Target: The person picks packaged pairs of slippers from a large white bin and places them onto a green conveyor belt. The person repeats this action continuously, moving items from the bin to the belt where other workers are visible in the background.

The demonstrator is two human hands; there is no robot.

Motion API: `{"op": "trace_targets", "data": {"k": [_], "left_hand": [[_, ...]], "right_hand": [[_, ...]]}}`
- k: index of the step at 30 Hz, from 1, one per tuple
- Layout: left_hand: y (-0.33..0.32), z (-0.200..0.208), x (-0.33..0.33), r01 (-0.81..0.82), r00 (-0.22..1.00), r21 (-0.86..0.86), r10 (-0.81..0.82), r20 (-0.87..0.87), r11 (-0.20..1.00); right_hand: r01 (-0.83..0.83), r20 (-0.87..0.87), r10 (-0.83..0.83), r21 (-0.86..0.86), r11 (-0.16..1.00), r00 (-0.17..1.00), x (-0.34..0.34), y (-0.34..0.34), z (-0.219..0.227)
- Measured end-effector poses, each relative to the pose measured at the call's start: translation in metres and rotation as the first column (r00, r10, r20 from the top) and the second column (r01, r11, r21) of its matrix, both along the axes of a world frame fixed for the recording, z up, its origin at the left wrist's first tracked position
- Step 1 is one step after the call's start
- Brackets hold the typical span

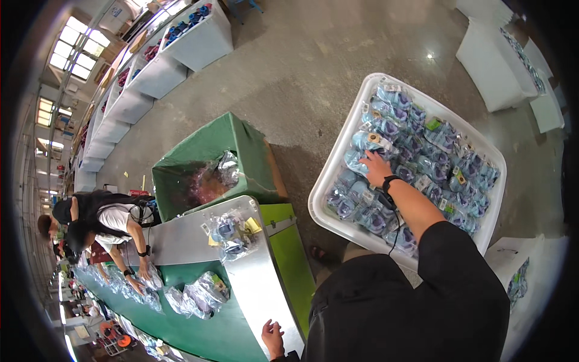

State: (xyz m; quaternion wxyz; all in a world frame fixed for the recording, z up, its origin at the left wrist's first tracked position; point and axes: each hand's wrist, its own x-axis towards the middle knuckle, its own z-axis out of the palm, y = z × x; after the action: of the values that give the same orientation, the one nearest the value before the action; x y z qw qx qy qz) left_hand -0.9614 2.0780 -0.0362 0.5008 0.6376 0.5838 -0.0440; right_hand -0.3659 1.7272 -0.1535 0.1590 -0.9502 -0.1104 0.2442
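Our right hand (pixel 377 169) reaches into a white bin (pixel 323 208) on the floor (pixel 289 66), its fingers spread across a bagged pair of pale blue shoes (pixel 361 140) near the bin's left side; we cannot tell whether they grip it. More such bags fill the bin in rows. Our left hand (pixel 273 339) hangs by the near edge of the metal-topped table (pixel 262 295), fingers loosely bent, with nothing visible in them.

On that smooth metal top lies a bagged bundle (pixel 228 232) beside yellow slips, and further bags rest on the green belt (pixel 226 329) alongside, where co-workers (pixel 120 220) lean in. A green-lined box (pixel 199 139) stands against the table's far end. Around us the worn grey floor runs toward bright windows (pixel 75 45) and a row of white tubs (pixel 202 42).
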Motion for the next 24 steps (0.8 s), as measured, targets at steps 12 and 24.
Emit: {"op": "trace_targets", "data": {"k": [12, 24], "left_hand": [[0.145, -0.031, -0.016, 0.084, 0.996, 0.311, -0.078, -0.032, 0.947], [0.321, -0.146, -0.037, -0.280, 0.955, 0.454, 0.295, 0.038, 0.846]], "right_hand": [[0.215, 0.242, -0.312, 0.356, 0.909, 0.919, -0.114, -0.106, -0.042], [0.353, 0.091, -0.384, 0.248, 0.902, 0.919, -0.250, -0.142, -0.004]]}}
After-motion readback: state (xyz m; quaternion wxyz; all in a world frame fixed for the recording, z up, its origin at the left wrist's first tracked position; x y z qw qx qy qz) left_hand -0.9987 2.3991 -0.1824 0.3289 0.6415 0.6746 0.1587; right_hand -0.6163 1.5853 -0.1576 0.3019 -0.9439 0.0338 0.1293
